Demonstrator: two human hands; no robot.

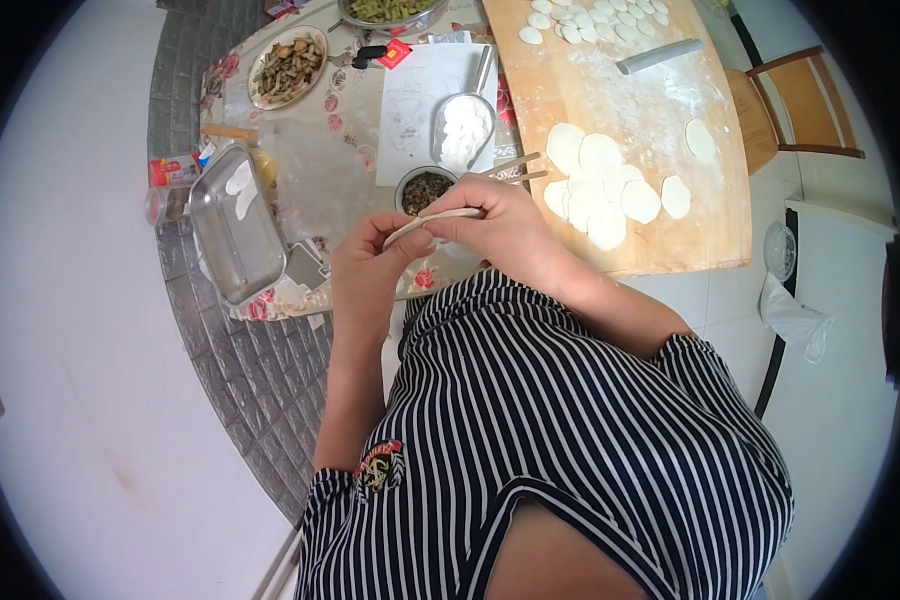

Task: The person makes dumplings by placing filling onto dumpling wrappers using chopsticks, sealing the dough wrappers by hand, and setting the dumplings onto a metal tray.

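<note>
In front of my chest, a folded dumpling [405, 232] is held between both hands, its pale dough edge pointing up. My left hand [363, 262] pinches its left end between thumb and fingers. The right end is pinched in my right hand [495, 222]. What lies inside the fold is hidden. Just beyond my fingers stands a bowl of dark chopped filling [427, 187], with a pair of chopsticks [518, 168] beside it to the right. Flat round dough wrappers [600, 180] lie overlapping on the floured wooden board [660, 255] at the right.
A metal scoop with white flour [463, 130] rests on paper behind the bowl. To the left is a metal tray [232, 240] holding a little dough. Farther back are a plate of food [288, 68], a rolling pin [660, 56] and several small dough pieces [595, 18].
</note>
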